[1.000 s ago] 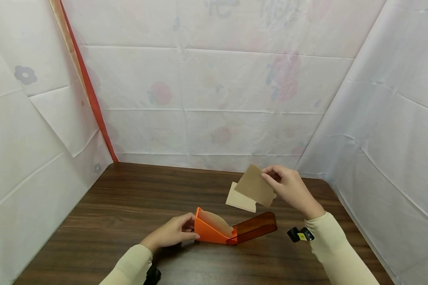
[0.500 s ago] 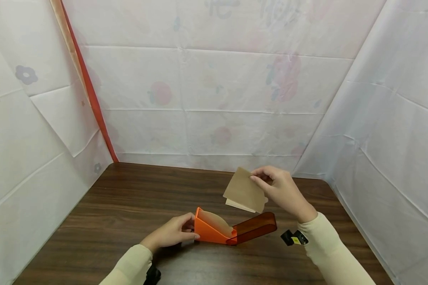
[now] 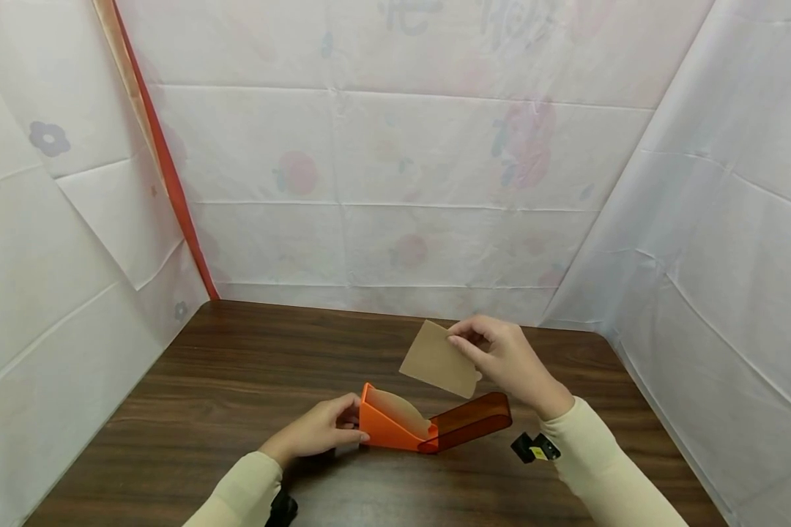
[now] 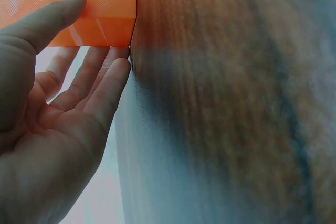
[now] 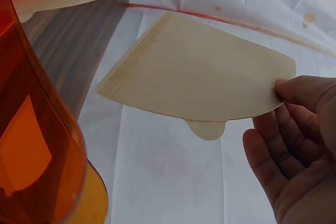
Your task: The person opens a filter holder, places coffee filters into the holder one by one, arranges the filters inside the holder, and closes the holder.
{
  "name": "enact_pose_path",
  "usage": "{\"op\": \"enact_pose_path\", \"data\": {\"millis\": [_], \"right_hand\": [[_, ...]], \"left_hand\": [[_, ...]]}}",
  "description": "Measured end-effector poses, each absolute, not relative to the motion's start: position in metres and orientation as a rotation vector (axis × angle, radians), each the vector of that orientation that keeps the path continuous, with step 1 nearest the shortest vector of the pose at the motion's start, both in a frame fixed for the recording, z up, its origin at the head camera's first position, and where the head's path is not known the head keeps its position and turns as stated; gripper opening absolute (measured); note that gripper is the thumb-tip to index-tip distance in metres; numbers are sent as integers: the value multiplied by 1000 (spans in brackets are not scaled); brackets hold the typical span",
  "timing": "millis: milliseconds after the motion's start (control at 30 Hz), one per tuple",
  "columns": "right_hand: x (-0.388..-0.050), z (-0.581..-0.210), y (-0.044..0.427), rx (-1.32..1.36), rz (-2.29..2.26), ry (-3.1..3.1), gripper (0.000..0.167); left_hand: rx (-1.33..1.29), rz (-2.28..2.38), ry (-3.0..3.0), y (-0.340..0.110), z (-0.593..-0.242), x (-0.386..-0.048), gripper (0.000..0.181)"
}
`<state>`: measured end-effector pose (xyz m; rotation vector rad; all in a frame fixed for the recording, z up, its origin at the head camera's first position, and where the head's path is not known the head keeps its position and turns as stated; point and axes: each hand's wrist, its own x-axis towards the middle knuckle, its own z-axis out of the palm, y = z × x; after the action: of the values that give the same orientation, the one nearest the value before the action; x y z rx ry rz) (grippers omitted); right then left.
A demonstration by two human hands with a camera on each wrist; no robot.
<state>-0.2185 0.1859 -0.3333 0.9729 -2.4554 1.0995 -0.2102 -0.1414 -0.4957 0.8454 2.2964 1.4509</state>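
My right hand [image 3: 501, 359] pinches a tan paper coffee filter [image 3: 440, 360] by one edge, thumb against fingers, above the table. In the right wrist view the filter [image 5: 194, 72] shows a crimped side and a small rounded tab. To the left of it, my left hand [image 3: 319, 428] grips the tall back end of an orange filter holder [image 3: 389, 428]. Its thumb lies on the near side, as the left wrist view shows on the orange wall [image 4: 105, 30]. Another tan filter [image 3: 398, 410] stands inside the holder. The holder's see-through brown-orange lid [image 3: 474, 421] is swung out to the right.
A dark wood-grain table [image 3: 237, 366] lies under everything. White printed sheets [image 3: 369, 241] hang behind it and along both sides. A small black device [image 3: 535, 448] sits at the right wrist, another [image 3: 281, 507] at the left.
My right hand has carried the filter left and slightly downward, closer to the holder. It now covers the paler filter paper seen lying on the table before. My left hand and the holder stay put.
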Motion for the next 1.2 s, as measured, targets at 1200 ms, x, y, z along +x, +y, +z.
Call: {"op": "enact_pose_path", "data": {"millis": [1200], "right_hand": [[-213, -366, 157, 1172, 1079, -2487, 8]], "left_hand": [[841, 1429, 2309, -143, -494, -208, 28]]}}
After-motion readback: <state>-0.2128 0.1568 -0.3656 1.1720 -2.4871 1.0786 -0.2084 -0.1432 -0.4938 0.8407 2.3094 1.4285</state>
